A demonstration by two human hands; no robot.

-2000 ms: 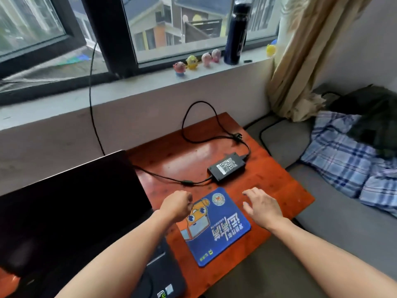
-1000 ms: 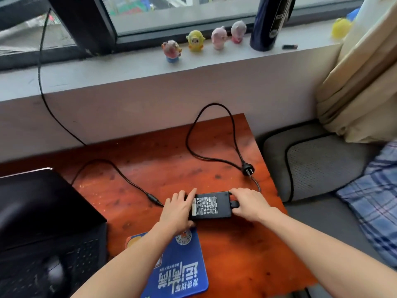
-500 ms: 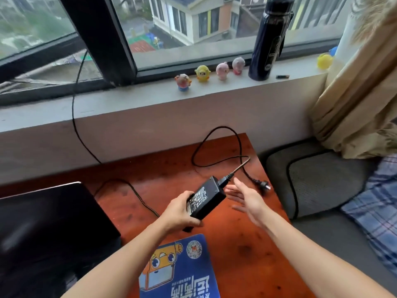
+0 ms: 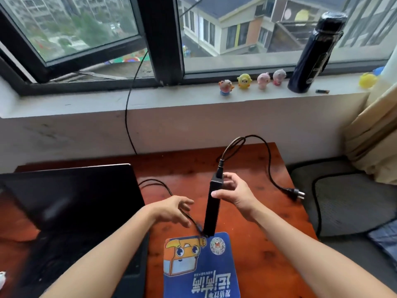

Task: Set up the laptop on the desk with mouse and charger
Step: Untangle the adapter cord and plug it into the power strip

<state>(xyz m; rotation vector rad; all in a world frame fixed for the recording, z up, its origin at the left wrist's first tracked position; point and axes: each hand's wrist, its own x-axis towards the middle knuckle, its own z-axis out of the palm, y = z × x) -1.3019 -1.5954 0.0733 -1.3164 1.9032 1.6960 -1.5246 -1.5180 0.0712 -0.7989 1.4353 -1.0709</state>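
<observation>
The right hand [image 4: 236, 194] grips the charger [image 4: 211, 211] near its top, thumb in front, fingers behind. The charger stands nearly upright over the middle of the desk [image 4: 268, 233], its lower end at the mouse pad's [image 4: 199, 265] far edge. The left hand [image 4: 169, 209] hovers beside it with loose, spread fingers. The plug [image 4: 295, 193] lies near the desk's right edge, and the laptop [image 4: 75, 201] sits open at the left.

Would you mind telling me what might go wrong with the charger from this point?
The right hand pinches the charger brick only near its upper end, so it may slip onto the mouse pad. The wall plug lies near the desk edge; tugging its cable could drag it off.
</observation>
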